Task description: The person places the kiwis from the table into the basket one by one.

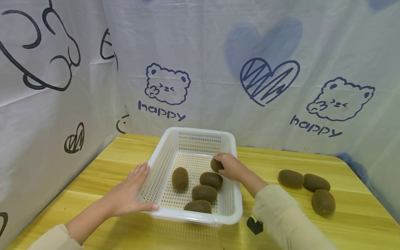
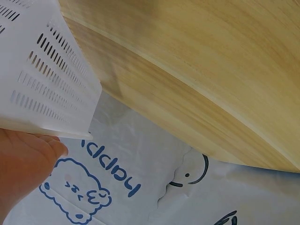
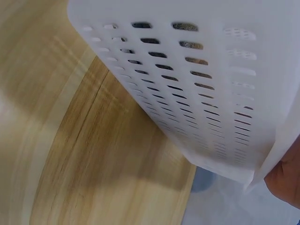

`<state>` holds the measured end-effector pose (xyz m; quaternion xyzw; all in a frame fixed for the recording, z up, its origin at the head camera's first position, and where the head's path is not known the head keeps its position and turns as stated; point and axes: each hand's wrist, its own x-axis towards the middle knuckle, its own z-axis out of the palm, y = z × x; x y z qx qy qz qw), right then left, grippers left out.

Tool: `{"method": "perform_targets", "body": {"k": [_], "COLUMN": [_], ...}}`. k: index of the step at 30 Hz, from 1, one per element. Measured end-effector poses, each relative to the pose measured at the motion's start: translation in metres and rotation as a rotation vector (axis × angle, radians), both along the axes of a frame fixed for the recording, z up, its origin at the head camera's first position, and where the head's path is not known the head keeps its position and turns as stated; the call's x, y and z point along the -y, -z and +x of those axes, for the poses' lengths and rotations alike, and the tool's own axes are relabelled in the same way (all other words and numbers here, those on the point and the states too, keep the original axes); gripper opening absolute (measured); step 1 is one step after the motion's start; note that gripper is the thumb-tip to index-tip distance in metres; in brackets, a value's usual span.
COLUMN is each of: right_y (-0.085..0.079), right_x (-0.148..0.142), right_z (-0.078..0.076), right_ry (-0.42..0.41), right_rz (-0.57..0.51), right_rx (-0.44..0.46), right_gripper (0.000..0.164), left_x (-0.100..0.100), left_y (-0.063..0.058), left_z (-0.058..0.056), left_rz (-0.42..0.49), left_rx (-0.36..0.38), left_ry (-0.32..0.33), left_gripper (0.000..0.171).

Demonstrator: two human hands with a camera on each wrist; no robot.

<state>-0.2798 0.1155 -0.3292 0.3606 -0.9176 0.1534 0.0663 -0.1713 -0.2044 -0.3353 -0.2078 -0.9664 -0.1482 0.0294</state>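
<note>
A white perforated plastic basket [image 1: 232, 219] stands on the table with several brown kiwis inside, among them an upright-lying kiwi [image 1: 180, 179] at the left and a kiwi [image 1: 204, 193] in the column at the right. My right hand [image 1: 230, 166] reaches over the basket's right rim and grips a kiwi [image 1: 216, 165] near the right wall; fingers partly cover it. With fingers extended along the left rim and the thumb at the near-left corner, my left hand [image 1: 129, 194] rests against the basket. The right wrist view shows only a bit of the right hand [image 3: 285, 180] beyond the rim.
Three kiwis lie close together on the table to the right, the nearest one a rounder kiwi [image 1: 323, 202]. A small black object [image 1: 255, 225] sits beside the right sleeve, partly hidden. Printed white cloth [image 1: 212, 104] hangs behind the wooden table [image 1: 109, 163].
</note>
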Motion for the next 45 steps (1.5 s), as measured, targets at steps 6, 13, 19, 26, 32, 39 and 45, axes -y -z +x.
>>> {"method": "perform_targets", "body": {"k": [6,13,19,26,32,39,45], "right_y": [0.002,0.004,0.0,0.0,0.002,0.001,0.007], "right_x": [0.0,-0.01,-0.028,-0.051,-0.068,-0.087,-0.104], "right_z": [0.001,0.005,0.008,0.017,0.025,0.037,0.045], "right_ry": [0.026,0.158,0.257,0.276,0.289,0.308,0.337], "right_rz": [-0.037,-0.211,-0.38,-0.437,-0.435,-0.419,-0.4], "right_rx": [-0.006,-0.027,-0.081,-0.108,-0.119,-0.112,-0.13], "right_gripper": [0.028,0.032,0.033,0.035,0.036,0.04,0.043], "left_x": [0.0,0.0,0.0,0.0,0.0,0.001,0.0], "left_y": [0.003,0.005,0.005,0.005,0.005,0.005,0.005], "left_z": [0.001,0.001,0.0,-0.001,-0.001,0.0,-0.001], "left_rz": [0.007,0.005,0.001,-0.003,-0.001,0.003,0.0], "left_rx": [0.003,0.0,-0.003,-0.009,-0.01,-0.006,-0.015], "left_ry": [-0.003,0.001,0.002,0.007,0.007,0.007,0.007], "left_gripper": [0.115,0.115,0.115,0.114,0.115,0.115,0.115]}}
